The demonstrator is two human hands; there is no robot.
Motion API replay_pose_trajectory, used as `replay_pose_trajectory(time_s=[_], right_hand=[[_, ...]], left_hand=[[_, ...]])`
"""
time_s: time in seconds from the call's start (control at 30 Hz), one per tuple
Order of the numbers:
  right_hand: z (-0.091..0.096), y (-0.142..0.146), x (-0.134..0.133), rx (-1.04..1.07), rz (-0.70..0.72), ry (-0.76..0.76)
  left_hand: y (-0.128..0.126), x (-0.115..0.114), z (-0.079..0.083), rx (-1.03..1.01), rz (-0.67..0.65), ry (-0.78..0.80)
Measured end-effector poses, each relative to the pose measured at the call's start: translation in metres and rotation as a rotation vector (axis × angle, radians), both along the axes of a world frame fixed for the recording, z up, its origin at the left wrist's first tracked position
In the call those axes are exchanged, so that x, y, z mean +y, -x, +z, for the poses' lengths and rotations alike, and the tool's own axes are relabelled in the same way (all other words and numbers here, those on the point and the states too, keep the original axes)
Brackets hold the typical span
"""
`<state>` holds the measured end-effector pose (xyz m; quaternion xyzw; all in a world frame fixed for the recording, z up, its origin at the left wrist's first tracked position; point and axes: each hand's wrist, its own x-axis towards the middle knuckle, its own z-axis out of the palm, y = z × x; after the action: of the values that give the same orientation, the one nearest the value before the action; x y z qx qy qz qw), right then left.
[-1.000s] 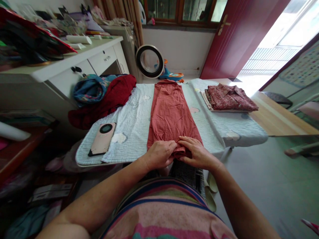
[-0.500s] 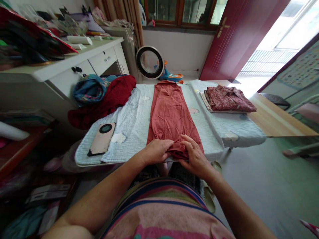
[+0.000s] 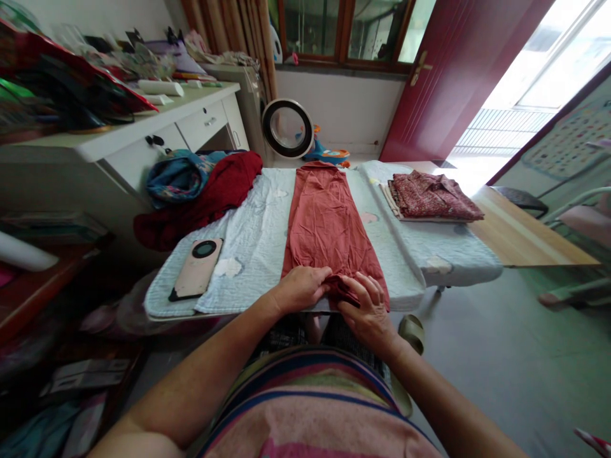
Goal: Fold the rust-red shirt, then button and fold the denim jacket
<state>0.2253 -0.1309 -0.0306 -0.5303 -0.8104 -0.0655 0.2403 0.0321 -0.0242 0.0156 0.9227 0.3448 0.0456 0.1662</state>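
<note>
A rust-red garment [image 3: 324, 222], folded into a long strip, lies lengthwise on a light blue quilted cloth [image 3: 252, 222] that covers the table. My left hand [image 3: 303, 287] pinches the garment's near end at the table's front edge. Beside it, my right hand [image 3: 367, 312] has its fingers curled over the same end, where the fabric bunches up between both hands. The garment's far end shows a collar-like edge. Its exact kind is hard to make out.
To the left lie a phone [image 3: 198, 267] and a heap of dark red cloth [image 3: 214, 203] with a blue patterned piece [image 3: 174, 175]. A stack of folded clothes [image 3: 434, 196] sits at the right. Behind stand a white desk [image 3: 143, 137], a washing machine door [image 3: 287, 128] and a red door [image 3: 458, 70].
My right hand's fingers have closed from a spread pose onto the garment's near end, and the fabric there is lifted and gathered. My left hand stays nearly in place.
</note>
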Motion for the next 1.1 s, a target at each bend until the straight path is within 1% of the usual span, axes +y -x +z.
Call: replay_pose_trajectory(time_s=[0.07,0.2,0.27,0.4,0.53,0.63,0.77,0.83,0.93,1.0,1.1], right_hand=[[0.000,0.001,0.000,-0.004,-0.004,-0.002],[0.007,0.006,0.008,0.058,0.048,-0.138],[0.010,0.008,0.014,0.094,0.090,-0.173],[0.015,0.007,0.021,0.143,0.164,-0.108],[0.014,0.007,0.022,0.168,0.230,-0.030],[0.013,0.008,0.023,0.220,0.203,-0.031],[0.013,0.010,0.027,0.311,0.161,-0.024],[0.013,0.008,0.027,0.283,0.113,-0.015],[0.010,0.004,0.027,0.177,0.039,0.035],[0.009,0.000,0.028,0.112,0.022,0.087],[0.013,-0.005,0.034,0.087,0.035,0.123]], left_hand=[[-0.001,-0.001,0.001,-0.008,-0.001,-0.008],[-0.001,-0.003,0.008,-0.040,0.002,0.009],[0.000,-0.005,0.013,-0.063,-0.006,0.016],[0.001,-0.012,0.016,-0.093,-0.041,0.010],[0.003,-0.021,0.011,-0.093,-0.114,-0.018],[0.003,-0.024,0.005,-0.097,-0.125,-0.049],[-0.003,-0.023,-0.003,-0.109,-0.040,-0.086],[-0.006,-0.021,-0.005,-0.116,-0.040,-0.107],[-0.009,-0.016,-0.005,-0.087,-0.055,-0.156],[-0.009,-0.012,-0.003,-0.056,-0.067,-0.191],[-0.009,-0.008,0.002,-0.042,-0.104,-0.224]])
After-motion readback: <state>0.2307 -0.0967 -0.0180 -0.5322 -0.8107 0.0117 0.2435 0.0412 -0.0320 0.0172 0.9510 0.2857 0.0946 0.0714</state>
